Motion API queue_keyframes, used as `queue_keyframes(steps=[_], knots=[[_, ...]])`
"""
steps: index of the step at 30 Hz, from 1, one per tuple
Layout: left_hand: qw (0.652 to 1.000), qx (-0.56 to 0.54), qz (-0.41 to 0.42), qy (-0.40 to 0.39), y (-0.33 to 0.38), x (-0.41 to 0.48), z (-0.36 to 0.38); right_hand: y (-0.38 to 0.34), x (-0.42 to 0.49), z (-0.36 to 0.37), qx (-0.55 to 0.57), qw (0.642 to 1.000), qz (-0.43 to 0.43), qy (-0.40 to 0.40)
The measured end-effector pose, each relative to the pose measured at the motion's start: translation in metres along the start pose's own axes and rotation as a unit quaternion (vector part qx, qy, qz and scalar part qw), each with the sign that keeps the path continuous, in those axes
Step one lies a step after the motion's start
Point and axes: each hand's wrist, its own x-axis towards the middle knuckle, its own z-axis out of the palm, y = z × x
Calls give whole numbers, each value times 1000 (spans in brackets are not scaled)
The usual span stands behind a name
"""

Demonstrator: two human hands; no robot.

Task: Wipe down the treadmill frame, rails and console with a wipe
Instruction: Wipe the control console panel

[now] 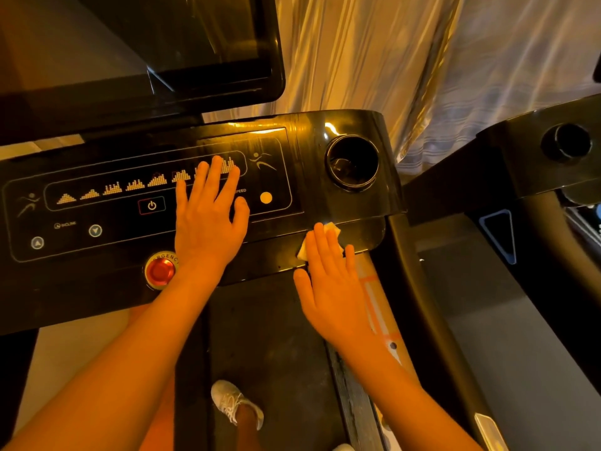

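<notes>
A glossy black treadmill console [292,151] with white program symbols fills the middle of the view. My left hand [208,219] lies flat on the control panel with straight, spread fingers, covering part of the speed controls. My right hand [328,278] presses a small pale wipe [333,227] against the console's lower front edge, near its right corner. Its fingers are straight over the wipe, which shows only at the fingertips and beside the index finger. The right side rail [419,297] curves down from that corner.
A red emergency button [160,271] sits by my left wrist. A round cup holder [353,162] is right of the panel. A dark screen [182,43] rises behind. A second treadmill [553,164] stands at right, curtains [422,60] behind. My shoe [235,403] stands on the belt.
</notes>
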Motion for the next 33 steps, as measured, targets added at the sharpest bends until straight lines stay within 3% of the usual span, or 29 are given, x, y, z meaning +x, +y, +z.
queue_keyframes(steps=[6,15,17,20,24,28,33], knots=[[1000,1,1,-3,-1,0,0,-4,49,-18,-6,1000,6,29],[999,5,20,-28,0,2,-5,8,20,-7,3,1000,-4,11],[998,0,57,-31,1,3,-9,6,22,-8,2,1000,-6,11],[983,6,181,-38,11,15,-10,4,27,-9,9,1000,-1,21],[956,17,275,-104,16,32,2,3,55,-19,12,998,-1,54],[960,-1,264,-94,14,29,8,5,72,-25,34,997,-26,64],[964,-11,248,-93,16,28,7,32,34,-18,-22,996,-78,33]])
